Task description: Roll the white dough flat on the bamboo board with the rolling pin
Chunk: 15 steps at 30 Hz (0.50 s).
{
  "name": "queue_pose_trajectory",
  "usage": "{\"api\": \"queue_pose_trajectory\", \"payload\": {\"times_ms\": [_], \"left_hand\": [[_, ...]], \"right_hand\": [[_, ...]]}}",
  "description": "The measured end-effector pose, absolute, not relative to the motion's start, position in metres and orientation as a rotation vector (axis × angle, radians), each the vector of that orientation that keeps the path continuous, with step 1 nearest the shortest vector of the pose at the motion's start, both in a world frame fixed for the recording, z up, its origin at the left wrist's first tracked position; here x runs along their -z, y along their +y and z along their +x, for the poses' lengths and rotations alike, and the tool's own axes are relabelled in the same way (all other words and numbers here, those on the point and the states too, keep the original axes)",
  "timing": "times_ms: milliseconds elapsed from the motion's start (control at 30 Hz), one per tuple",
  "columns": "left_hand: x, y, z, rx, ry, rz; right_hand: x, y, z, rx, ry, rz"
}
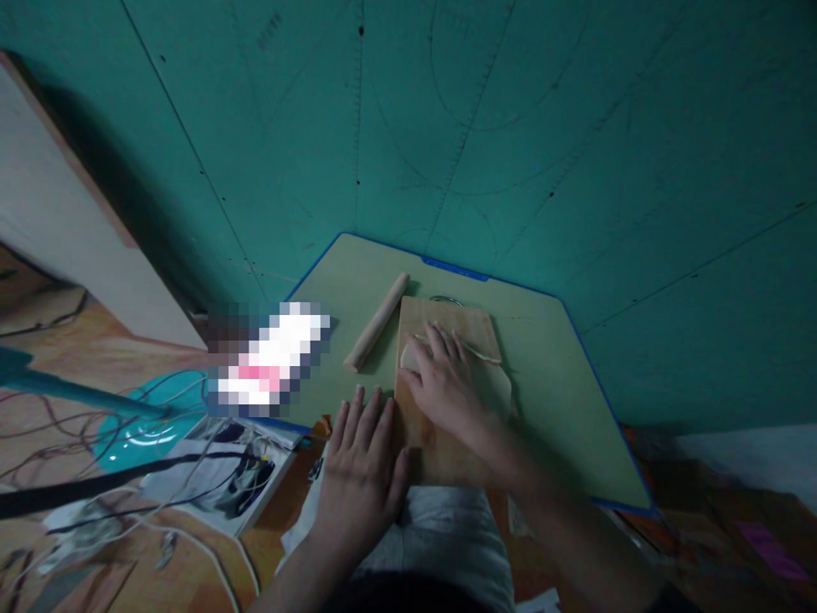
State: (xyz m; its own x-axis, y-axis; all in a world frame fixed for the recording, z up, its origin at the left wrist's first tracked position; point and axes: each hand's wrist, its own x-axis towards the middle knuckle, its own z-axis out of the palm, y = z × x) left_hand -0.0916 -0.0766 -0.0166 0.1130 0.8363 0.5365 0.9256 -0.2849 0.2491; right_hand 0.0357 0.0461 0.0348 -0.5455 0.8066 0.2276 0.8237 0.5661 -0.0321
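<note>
A wooden cutting board (pixel 447 460) with a metal ring handle (pixel 447 300) lies on the pale, blue-edged tabletop (pixel 555 383). On the board is a thin pale sheet of dough (pixel 494 387), its right side reaching to the board's edge. My right hand (pixel 447 375) rests on the dough with fingers extended; part of the sheet is hidden underneath. My left hand (pixel 363 460) is stretched out at the board's near left edge, its thumb by the board's corner. Left of the board lies a wooden rolling pin (pixel 378 323), touched by neither hand.
A pixelated bright object (pixel 274 358) is at the table's left edge. Behind the table rises a green wall (pixel 408 128). Tangled cables, a turquoise round base (pixel 153 417) and a white box of odds and ends (pixel 223 485) are on the floor at left.
</note>
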Motion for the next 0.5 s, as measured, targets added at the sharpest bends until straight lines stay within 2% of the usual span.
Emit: {"api": "queue_pose_trajectory", "payload": {"times_ms": [500], "left_hand": [[0.012,-0.101,-0.098,0.936,-1.839,-2.285]], "right_hand": [[-0.036,0.056,0.036,0.105,-2.521,-1.369]]}}
